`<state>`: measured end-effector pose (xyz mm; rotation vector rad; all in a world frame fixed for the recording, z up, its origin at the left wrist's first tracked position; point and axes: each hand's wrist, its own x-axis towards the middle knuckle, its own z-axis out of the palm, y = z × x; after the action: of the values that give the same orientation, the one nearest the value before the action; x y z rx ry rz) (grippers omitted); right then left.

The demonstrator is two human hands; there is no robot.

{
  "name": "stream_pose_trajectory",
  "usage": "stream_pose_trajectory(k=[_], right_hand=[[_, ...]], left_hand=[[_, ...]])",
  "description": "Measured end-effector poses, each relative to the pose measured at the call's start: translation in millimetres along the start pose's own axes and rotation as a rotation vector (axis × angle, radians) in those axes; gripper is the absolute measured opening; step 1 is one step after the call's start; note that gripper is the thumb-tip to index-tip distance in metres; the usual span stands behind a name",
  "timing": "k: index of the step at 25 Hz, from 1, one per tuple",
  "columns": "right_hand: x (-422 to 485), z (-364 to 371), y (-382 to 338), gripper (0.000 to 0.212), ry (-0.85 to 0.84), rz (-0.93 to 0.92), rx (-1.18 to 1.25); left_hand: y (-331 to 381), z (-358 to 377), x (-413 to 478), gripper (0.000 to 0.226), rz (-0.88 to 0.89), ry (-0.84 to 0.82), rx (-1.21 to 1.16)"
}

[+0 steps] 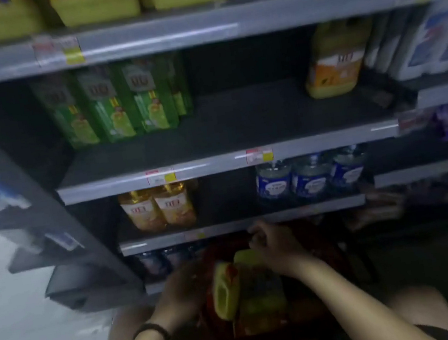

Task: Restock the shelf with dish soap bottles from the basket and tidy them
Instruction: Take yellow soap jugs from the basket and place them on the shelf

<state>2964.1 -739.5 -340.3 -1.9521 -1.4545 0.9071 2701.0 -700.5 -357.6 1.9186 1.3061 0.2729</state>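
Observation:
A red basket (341, 254) sits on the floor in front of the shelf, with yellow dish soap jugs (228, 290) lying in it. My left hand (182, 291) is curled around the left side of a yellow jug. My right hand (271, 245) is curled at the top end of the jugs, and its grip is blurred. On the middle shelf (240, 127) stand green soap packs (110, 105) at the left and one orange-labelled yellow jug (337, 61) at the right, with a wide bare gap between them.
Yellow jugs (95, 0) line the top shelf. The lower shelf holds golden bottles (159, 207) and blue-labelled bottles (310, 178). A dark upright panel (30, 174) bounds the shelf on the left, with pale floor (23, 327) beside it. White and blue packs (437, 36) stand at right.

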Motion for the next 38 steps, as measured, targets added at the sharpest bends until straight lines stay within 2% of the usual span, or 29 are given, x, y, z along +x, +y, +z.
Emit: stream_pose_trajectory(k=[1, 3, 6, 9, 11, 16, 17, 22, 24, 27, 29, 34, 36, 38], right_hand=[[-5.9, 19.8, 16.3, 0.024, -0.052, 0.061, -0.017], [-17.2, 54.0, 47.5, 0.023, -0.125, 0.164, -0.014], [-40.7, 95.1, 88.5, 0.03, -0.191, 0.301, 0.063], [-60.4, 119.2, 119.7, 0.04, -0.267, 0.364, 0.132], [-63.6, 123.6, 130.8, 0.048, -0.269, 0.385, 0.154], [-57.7, 123.4, 136.0, 0.044, -0.233, 0.418, 0.18], [-57.5, 123.6, 137.3, 0.046, -0.229, 0.425, 0.185], [-53.5, 119.1, 134.0, 0.044, -0.226, 0.438, 0.215], [-52.9, 115.6, 132.2, 0.044, -0.212, 0.431, 0.225], [-51.7, 114.0, 135.4, 0.049, -0.186, 0.416, 0.217], [-53.0, 110.6, 131.6, 0.053, -0.159, 0.386, 0.207], [-57.4, 99.0, 124.4, 0.064, -0.114, 0.335, 0.25], [-54.6, 93.3, 118.7, 0.067, -0.092, 0.283, 0.238], [-48.8, 78.0, 100.4, 0.057, -0.045, 0.191, 0.278]], left_hand=[[-15.3, 13.2, -0.5, 0.021, -0.047, -0.049, 0.011], [-39.7, 41.8, 3.6, 0.023, -0.122, -0.14, 0.065], [-53.2, 77.6, 6.6, 0.037, -0.203, -0.176, 0.094], [-57.3, 100.7, 6.3, 0.056, -0.384, -0.234, -0.136], [-59.8, 109.5, 5.7, 0.061, -0.377, -0.26, -0.159], [-53.8, 124.7, 15.2, 0.048, -0.339, -0.259, -0.185], [-50.1, 124.4, 14.5, 0.049, -0.369, -0.261, -0.207], [-55.6, 117.4, 16.5, 0.054, -0.298, -0.234, -0.327], [-59.3, 112.4, 17.1, 0.051, -0.292, -0.172, -0.366], [-52.0, 112.6, 6.1, 0.028, -0.234, -0.037, -0.249], [-45.1, 116.4, -4.4, 0.021, -0.172, 0.06, -0.176], [-30.5, 91.2, -10.8, 0.041, -0.119, 0.201, -0.088], [-19.2, 68.4, -8.5, 0.041, -0.032, 0.285, 0.007], [4.7, 41.9, -3.7, 0.035, 0.061, 0.363, 0.107]])
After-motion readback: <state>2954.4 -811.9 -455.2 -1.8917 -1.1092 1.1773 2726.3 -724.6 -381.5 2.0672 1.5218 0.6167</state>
